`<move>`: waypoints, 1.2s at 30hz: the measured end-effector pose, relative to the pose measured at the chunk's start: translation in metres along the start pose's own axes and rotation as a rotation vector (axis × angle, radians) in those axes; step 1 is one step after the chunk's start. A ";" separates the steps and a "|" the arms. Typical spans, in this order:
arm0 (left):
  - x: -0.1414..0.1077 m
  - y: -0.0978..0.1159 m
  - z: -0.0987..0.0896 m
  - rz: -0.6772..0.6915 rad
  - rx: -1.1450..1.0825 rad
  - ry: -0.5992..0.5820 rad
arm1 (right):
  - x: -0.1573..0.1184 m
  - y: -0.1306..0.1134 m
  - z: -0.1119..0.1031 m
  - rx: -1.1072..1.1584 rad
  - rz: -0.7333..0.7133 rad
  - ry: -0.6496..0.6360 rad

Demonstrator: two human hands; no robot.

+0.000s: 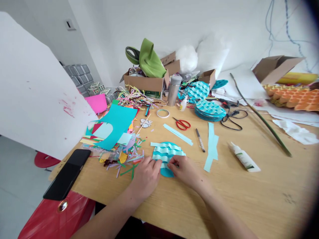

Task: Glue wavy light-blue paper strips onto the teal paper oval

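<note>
A teal paper disc (166,171) lies on the table in front of me, with wavy light blue paper strips (168,151) across it. My left hand (147,174) rests at the disc's left edge, fingers bent and pressed together on a strip. At the right edge my right hand (183,170) has its thumb and fingers pinched at the same strip. Beyond the disc are loose light blue strips (177,134) and red-handled scissors (182,124). A pen (200,140), wider light blue paper (211,146) and a white glue bottle (245,160) lie to the right.
Paper scraps (129,156), teal sheets (119,121) and a black phone (67,174) are at the left. Behind stand a box (143,83), a metal flask (174,90) and stacked teal discs (209,111). A long green stick (261,117) lies at the right.
</note>
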State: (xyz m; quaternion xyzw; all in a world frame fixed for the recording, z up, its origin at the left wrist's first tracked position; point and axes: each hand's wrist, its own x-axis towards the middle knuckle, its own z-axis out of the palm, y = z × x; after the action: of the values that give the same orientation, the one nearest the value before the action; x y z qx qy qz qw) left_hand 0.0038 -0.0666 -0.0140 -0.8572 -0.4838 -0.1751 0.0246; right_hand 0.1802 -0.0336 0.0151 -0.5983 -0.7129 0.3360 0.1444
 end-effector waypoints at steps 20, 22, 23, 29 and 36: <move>0.000 -0.003 0.006 -0.013 -0.045 0.107 | -0.003 0.001 0.006 -0.137 0.043 0.033; -0.001 -0.003 0.005 -0.012 -0.040 0.097 | -0.003 0.002 0.007 -0.171 0.030 0.030; -0.001 -0.003 0.004 -0.013 -0.041 0.092 | -0.003 0.002 0.008 -0.180 0.022 0.027; -0.002 -0.005 0.005 -0.010 -0.071 0.085 | -0.002 0.007 0.013 -0.193 0.002 0.020; -0.003 -0.006 0.005 -0.001 -0.113 0.077 | -0.004 0.005 0.013 -0.215 -0.011 -0.006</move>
State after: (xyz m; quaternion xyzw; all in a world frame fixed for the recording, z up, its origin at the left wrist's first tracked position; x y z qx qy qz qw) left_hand -0.0011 -0.0646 -0.0200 -0.8495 -0.4724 -0.2348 -0.0056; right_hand 0.1770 -0.0411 0.0035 -0.6054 -0.7485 0.2588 0.0790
